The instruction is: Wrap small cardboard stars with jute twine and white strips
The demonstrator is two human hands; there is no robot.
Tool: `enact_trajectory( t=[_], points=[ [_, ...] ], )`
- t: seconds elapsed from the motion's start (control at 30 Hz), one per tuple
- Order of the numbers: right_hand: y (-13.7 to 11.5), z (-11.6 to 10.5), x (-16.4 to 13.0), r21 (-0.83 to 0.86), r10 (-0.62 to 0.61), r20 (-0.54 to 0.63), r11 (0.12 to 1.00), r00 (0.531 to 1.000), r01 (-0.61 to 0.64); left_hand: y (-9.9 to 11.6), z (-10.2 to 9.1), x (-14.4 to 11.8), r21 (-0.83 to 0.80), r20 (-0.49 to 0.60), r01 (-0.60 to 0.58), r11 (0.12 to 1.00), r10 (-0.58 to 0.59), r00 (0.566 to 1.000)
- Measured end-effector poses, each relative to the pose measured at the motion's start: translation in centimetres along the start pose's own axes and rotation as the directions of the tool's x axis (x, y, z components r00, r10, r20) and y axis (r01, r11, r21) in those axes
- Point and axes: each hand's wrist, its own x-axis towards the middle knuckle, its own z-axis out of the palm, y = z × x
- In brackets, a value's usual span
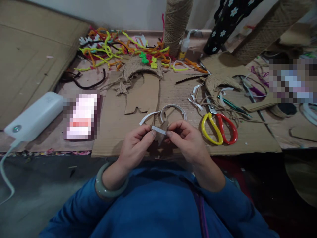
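Two hands (fingertips pinching) on strip

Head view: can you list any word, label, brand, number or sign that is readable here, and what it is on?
None can be read.
Pixelated patch left of the hands: blurred out, no text legible.
Pixelated patch at the right edge: blurred out too.
White power bank: one round button, no marking visible.
Glue bottle: too small to tell if it has a label.
Scissors, white strip pinched by left hand and right hand: plain.
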Motion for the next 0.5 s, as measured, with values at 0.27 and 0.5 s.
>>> enact_trajectory(
  t=[0.27,0.5],
  points=[
    [-0.1,-0.8,-0.3,-0.439,-0.378,0.014,0.829,0.926,0.345,-0.3,-0.2,0.2,0.09,-0.03,-0.015,0.996,0.018,0.999],
    [-1.2,0.0,-0.9,-0.743,-0.671,0.214,0.36,0.71,0.564,0.1,-0.1,0.2,0.154,0.02,-0.025,0.988,0.022,1.0]
  ],
)
